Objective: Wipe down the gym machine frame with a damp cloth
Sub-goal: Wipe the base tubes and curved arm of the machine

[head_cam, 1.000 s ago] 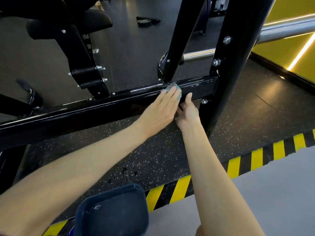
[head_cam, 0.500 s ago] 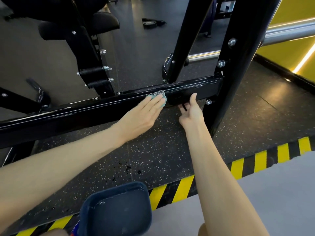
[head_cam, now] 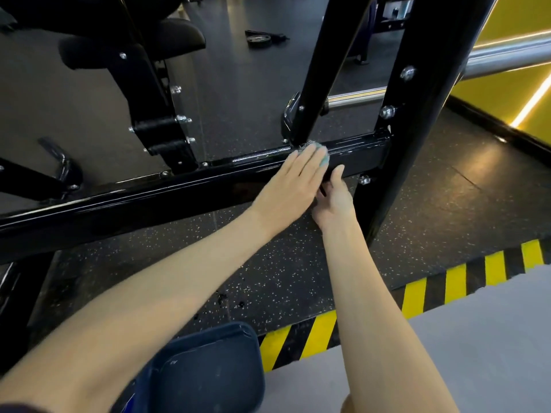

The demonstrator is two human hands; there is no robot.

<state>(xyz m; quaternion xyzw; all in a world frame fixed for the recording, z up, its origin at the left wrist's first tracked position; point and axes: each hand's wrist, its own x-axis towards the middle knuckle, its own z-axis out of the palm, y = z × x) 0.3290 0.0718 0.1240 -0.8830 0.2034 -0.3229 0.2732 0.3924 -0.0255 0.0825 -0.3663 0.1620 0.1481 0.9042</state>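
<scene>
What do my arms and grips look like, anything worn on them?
The left forearm and right forearm are bare: no sleeves, watch or bands. The left grip and right grip wear no gloves; no rings show.

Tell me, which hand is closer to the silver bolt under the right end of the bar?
Right. The right hand sits just left of the bolt, thumb against the bar. The left hand lies farther left, pressing the cloth flat on the bar.

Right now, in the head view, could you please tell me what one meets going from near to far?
Blue tub → striped floor tape → speckled mat → black frame bar → weight plate.
</scene>
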